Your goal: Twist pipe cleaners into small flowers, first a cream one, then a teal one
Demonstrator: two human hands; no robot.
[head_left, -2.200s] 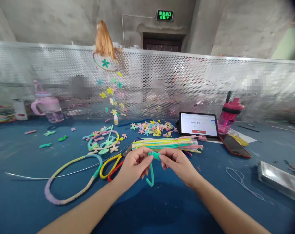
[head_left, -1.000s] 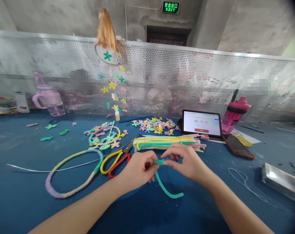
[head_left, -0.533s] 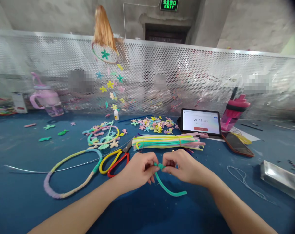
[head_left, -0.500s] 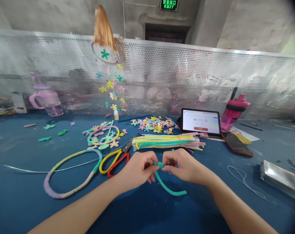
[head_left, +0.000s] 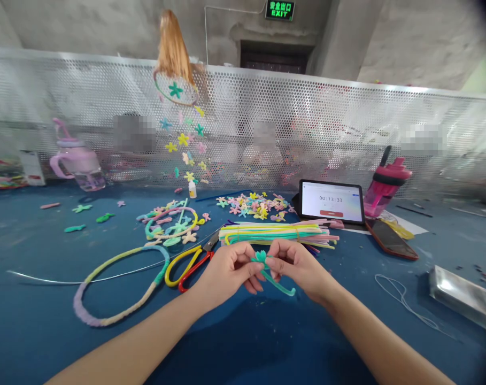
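Note:
A teal pipe cleaner [head_left: 282, 289] is pinched between my two hands; its upper end is bunched into small loops, and its loose tail curves down to the right. My left hand [head_left: 237, 267] grips the bunched part from the left. From the right, my right hand [head_left: 293, 264] holds the same part with thumb and forefinger. Right behind my hands lies a bundle of coloured pipe cleaners [head_left: 275, 233]. Scissors [head_left: 190, 267] with yellow and red handles rest beside my left hand. Further left is a wrapped multicoloured ring [head_left: 82, 297].
Small pipe-cleaner flowers [head_left: 253, 205] are heaped behind the bundle, and another ring with pieces [head_left: 172, 222] lies to its left. A tablet [head_left: 331, 200] shows a timer, near a phone [head_left: 393, 239] and a pink bottle [head_left: 387, 184]. A hanging flower ornament [head_left: 176, 90] dangles before the perforated screen.
The bunched end of the teal pipe cleaner now stands up as loops between my fingers. Its tail has swung up and left. My hands have shifted slightly upward.

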